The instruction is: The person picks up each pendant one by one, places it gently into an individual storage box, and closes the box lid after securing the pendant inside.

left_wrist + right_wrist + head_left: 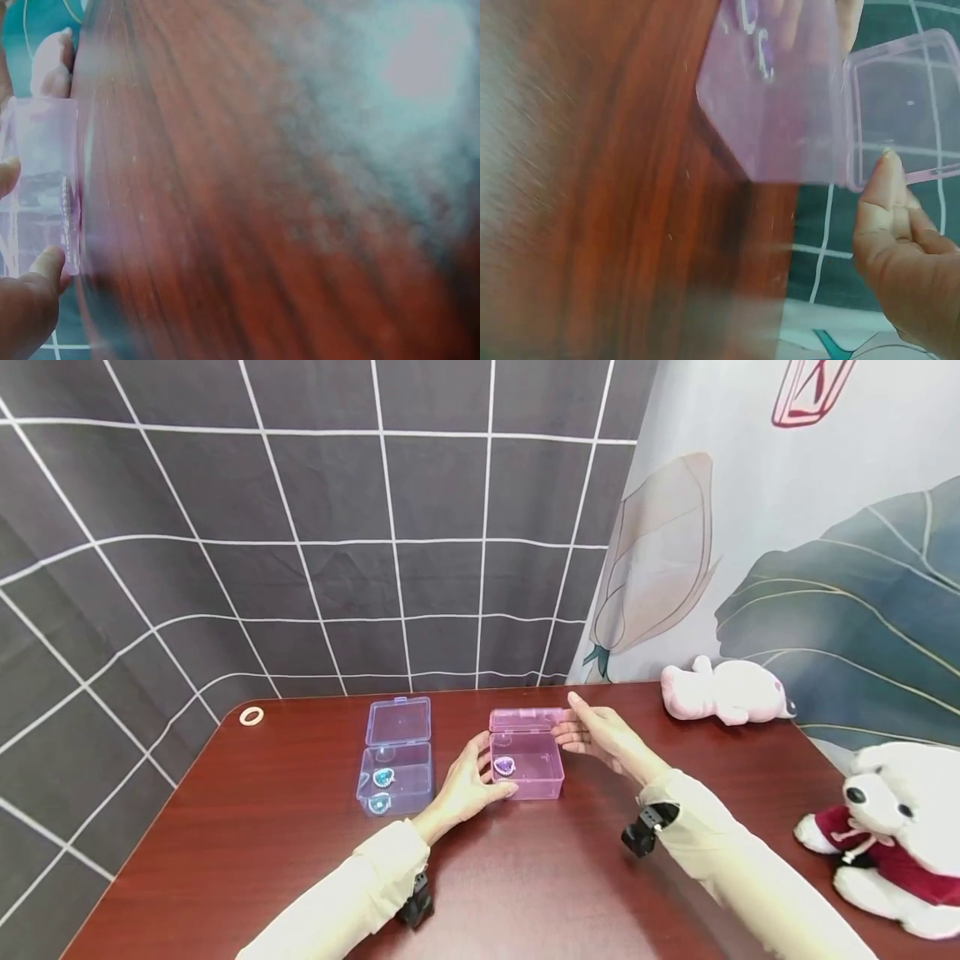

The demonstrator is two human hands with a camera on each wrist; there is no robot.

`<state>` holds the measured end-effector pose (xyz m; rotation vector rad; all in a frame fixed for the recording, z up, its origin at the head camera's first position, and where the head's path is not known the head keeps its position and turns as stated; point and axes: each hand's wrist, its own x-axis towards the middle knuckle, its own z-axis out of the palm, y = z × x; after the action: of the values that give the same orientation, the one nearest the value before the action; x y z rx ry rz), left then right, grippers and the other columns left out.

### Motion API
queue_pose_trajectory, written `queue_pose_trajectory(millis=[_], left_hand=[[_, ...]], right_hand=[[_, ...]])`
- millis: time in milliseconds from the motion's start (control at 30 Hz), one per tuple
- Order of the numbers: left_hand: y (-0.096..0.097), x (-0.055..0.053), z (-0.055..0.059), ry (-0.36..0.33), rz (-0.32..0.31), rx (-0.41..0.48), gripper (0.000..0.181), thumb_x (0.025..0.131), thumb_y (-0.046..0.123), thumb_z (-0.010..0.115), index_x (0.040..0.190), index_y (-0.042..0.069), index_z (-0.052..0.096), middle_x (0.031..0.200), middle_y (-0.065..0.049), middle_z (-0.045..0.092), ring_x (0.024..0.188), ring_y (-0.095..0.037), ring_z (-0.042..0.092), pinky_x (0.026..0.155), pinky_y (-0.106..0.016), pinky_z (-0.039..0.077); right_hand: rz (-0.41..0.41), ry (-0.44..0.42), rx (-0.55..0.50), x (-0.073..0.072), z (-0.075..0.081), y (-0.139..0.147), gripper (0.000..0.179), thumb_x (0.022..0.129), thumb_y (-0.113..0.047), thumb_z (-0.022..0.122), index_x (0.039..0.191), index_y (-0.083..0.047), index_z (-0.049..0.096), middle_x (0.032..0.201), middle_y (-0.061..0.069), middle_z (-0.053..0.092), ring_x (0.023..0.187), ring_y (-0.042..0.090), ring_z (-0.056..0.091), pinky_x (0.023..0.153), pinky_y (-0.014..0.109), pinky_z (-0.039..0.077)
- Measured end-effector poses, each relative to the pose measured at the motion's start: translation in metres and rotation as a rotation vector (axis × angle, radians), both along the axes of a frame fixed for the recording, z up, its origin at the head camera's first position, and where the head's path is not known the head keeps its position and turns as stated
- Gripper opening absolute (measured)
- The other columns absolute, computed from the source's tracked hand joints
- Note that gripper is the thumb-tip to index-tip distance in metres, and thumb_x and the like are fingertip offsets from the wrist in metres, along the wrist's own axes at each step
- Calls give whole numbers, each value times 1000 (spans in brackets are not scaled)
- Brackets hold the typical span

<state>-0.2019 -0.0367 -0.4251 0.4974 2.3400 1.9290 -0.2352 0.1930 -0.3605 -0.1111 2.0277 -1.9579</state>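
A clear pink plastic box (536,774) stands on the table with its hinged lid (527,720) raised. My left hand (467,785) holds the box at its left front corner, thumb on the front wall and fingers along the left side. Inside the box, near that side, lies a purple heart-shaped jewel (504,766) with a pale sparkly rim. My right hand (606,739) is at the right edge of the lid, thumb up and fingers nearly straight. In the right wrist view its fingertips (886,169) overlap the lid; whether they press it, I cannot tell.
Left of the pink box, a blue plastic box (415,768) stands open, with blue heart-shaped jewels (383,777) in it. A pale ring (251,717) lies at the far left corner. A pink plush toy (727,691) and a white plush dog (892,843) are on the right.
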Motion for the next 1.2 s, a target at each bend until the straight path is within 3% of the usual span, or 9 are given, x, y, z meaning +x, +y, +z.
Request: queue_pose_trajectory(millis=[100,200,367,467,667,867,1067,1200], left_hand=[[1,0,1,0,0,-5,90,72,-1,77,143,-8,22,145,-30,30,130,-42,39,101,-46,43],[1,1,2,-6,4,-20,90,72,0,77,143,-9,21,145,-30,30,130,-41,39,101,-45,43],[2,2,4,-12,-5,-18,89,73,-1,76,142,-10,21,145,-30,29,130,-41,40,100,-44,45],[3,2,3,-8,-13,-4,88,72,-2,76,142,-11,22,144,-31,30,129,-42,40,99,-44,46],[1,2,3,-44,-32,6,90,78,9,75,145,-9,18,149,-27,26,134,-37,34,105,-43,39],[-1,6,2,-6,-36,-18,75,91,17,61,145,-11,17,150,-27,25,135,-36,31,109,-44,33],[0,7,4,44,0,-59,72,90,13,62,143,-13,21,146,-29,30,132,-38,36,107,-46,35],[3,6,8,27,23,-104,73,88,13,63,143,-13,22,145,-30,31,132,-39,37,107,-47,35]], right_hand=[[41,2,91,11,2,1,55,98,-28,49,127,18,42,86,3,64,74,9,61,72,20,57],[89,72,229,18,1,-1,50,93,-14,57,128,20,42,92,10,66,74,9,60,71,24,58],[121,238,448,22,-4,-4,44,86,-5,64,120,19,51,69,5,59,62,8,54,61,29,60],[123,308,517,23,-7,-4,42,84,-3,65,118,17,54,62,-1,49,58,9,51,57,29,59],[131,330,463,26,-12,-5,44,85,-1,63,122,19,50,65,-1,47,65,12,55,61,34,60],[93,300,400,31,-21,-7,46,87,-1,61,127,16,47,70,1,47,70,10,56,62,33,60],[57,286,355,35,-31,-7,49,90,-4,60,134,11,43,73,4,50,69,17,57,62,31,60],[20,218,295,36,-35,-4,51,93,-9,58,137,9,41,83,14,58,72,18,58,69,34,60]])
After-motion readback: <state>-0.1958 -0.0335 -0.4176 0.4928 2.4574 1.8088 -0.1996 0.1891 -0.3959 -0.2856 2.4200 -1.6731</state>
